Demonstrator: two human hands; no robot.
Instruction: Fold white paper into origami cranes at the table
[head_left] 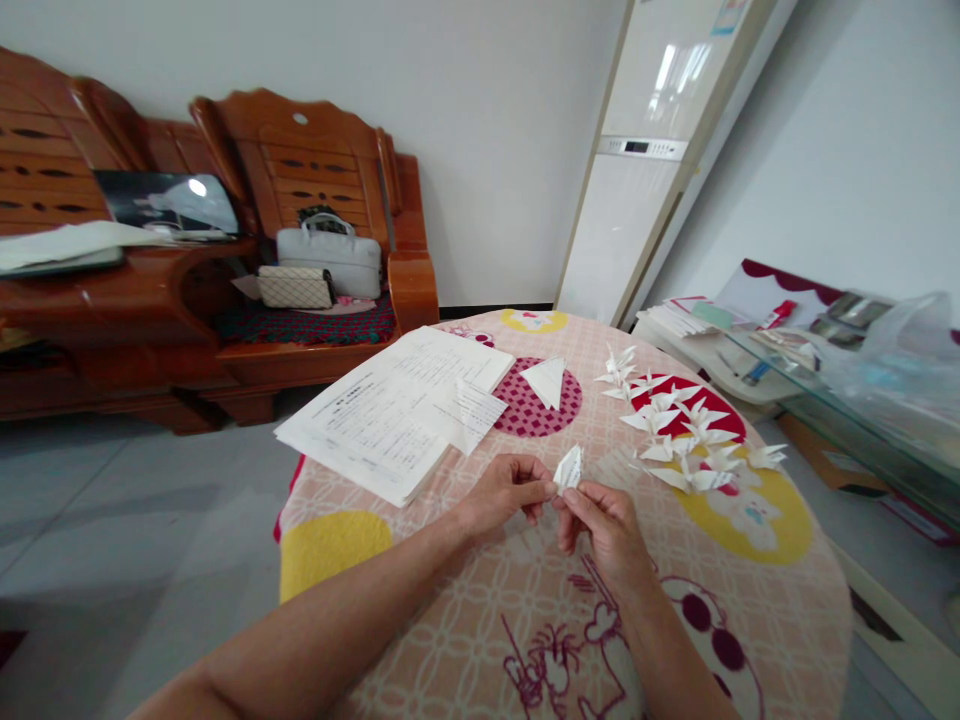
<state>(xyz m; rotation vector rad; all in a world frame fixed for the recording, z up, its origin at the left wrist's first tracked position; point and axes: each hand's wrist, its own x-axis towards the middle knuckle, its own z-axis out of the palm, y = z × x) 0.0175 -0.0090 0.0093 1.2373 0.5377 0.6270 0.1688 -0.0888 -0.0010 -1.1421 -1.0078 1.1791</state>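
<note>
Both my hands meet over the round table (420, 620) and pinch a small folded white paper piece (568, 468). My left hand (506, 492) grips its left side with closed fingers. My right hand (606, 525) holds it from below and the right, fingers pressed together. Several finished white paper cranes (686, 435) lie in a cluster just beyond my right hand. A folded white paper triangle (547, 380) rests farther back. A stack of printed sheets (390, 410) lies to the left, with a loose folded printed sheet (469, 415) on it.
The table wears a pink cartoon-print cloth. A carved wooden bench (300, 160) with a white handbag (330, 255) and a quilted purse (295, 287) stands at the back left. A tall white air conditioner (645, 170) stands behind. A glass-topped stand (847, 400) with papers sits right.
</note>
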